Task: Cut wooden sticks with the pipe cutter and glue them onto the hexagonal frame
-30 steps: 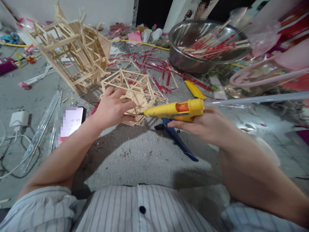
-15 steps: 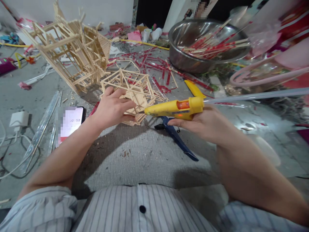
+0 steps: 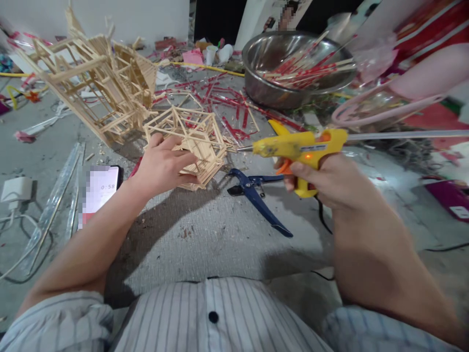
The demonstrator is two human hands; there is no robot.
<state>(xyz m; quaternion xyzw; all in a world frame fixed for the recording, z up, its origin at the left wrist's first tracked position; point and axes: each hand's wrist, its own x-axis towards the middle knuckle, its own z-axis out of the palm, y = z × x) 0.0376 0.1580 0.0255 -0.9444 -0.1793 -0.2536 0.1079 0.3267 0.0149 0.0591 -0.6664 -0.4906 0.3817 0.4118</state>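
A rectangular, dark-edged smartphone (image 3: 103, 188) with a pale screen (image 3: 106, 198) shows "0:58"; the label (image 3: 314, 147) on the yellow plastic glue gun (image 3: 293, 148) is illegibly blurred.

The person wears a pale, whitish-grey shirt (image 3: 168, 318) with thin, darker grey stripes running lengthwise down its front. A plain, lighter placket (image 3: 212, 296) runs down the middle, bearing one round, black button (image 3: 213, 317). The left sleeve (image 3: 66, 313) is rolled into thick, crumpled folds near the elbow, its stripes bending with the cloth. The right sleeve (image 3: 366, 327), also pushed up, looks bluer and slightly blurred. Both forearms (image 3: 117, 217) are bare.
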